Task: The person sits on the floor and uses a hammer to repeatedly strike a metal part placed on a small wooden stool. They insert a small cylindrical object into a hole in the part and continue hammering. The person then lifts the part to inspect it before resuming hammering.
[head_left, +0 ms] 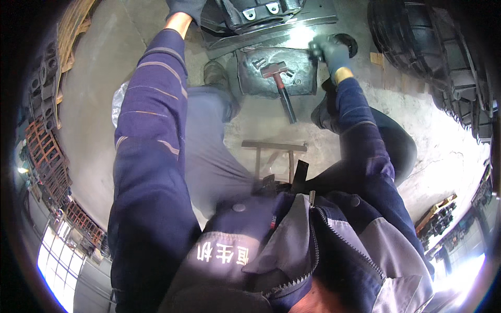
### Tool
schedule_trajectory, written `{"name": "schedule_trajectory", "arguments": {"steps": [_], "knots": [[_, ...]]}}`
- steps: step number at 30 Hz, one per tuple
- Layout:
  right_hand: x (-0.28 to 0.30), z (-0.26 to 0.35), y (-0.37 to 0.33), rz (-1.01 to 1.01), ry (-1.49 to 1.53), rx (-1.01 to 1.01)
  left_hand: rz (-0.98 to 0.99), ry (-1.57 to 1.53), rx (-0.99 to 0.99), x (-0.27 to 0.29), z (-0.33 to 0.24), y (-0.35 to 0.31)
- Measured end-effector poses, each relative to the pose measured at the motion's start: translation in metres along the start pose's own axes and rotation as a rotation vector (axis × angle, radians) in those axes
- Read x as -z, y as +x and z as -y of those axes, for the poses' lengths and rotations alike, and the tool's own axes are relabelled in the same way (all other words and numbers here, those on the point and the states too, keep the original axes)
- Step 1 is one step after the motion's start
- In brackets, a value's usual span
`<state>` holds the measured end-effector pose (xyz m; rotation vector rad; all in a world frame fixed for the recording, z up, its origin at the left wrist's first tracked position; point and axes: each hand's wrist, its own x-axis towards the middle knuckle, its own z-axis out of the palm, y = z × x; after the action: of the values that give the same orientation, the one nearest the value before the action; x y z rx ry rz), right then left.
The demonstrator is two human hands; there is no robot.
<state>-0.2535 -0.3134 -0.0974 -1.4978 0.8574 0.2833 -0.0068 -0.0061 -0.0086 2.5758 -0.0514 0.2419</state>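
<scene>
My left hand point(186, 7), in a dark glove, reaches to the top edge beside a black metal part point(240, 20) with two pale lugs. Its fingers are cut off or hidden there. My right hand point(336, 56), in a grey glove, is closed at the right corner of a dark pad point(253, 83), beside a round black piece point(348, 44). Whatever its darkened fingertips hold is too unclear to name. On the pad rests a hammer point(274, 70) with a reddish head, its black-and-red handle pointing toward me. Next to the hammer lie a short metal cylinder point(259, 63) and a small ring point(297, 82).
A low metal-framed stool point(274, 144) stands between my legs. Large black ribbed parts point(417, 47) are stacked at the right. Along the left are rusty grid racks point(46, 151) and wooden boards point(71, 31). A bright lamp glare point(301, 35) lies beyond the pad.
</scene>
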Motion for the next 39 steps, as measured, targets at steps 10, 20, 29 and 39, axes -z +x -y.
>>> {"name": "schedule_trajectory", "arguments": {"steps": [10, 20, 29, 39], "knots": [[-0.040, -0.141, -0.043, 0.067, -1.230, 0.084, -0.030, -0.019, -0.124, 0.009, 0.003, -0.002], [-0.040, -0.146, 0.015, 0.180, -1.204, 0.186, 0.181, 0.184, -0.045, 0.021, -0.017, -0.001], [0.008, 0.104, -0.067, -0.129, -0.799, 0.791, -0.042, 0.191, -0.371, 0.089, -0.095, -0.039], [0.017, 0.187, -0.184, -0.104, -0.642, 1.062, 0.666, -0.855, -0.306, 0.110, -0.178, -0.164]]}}
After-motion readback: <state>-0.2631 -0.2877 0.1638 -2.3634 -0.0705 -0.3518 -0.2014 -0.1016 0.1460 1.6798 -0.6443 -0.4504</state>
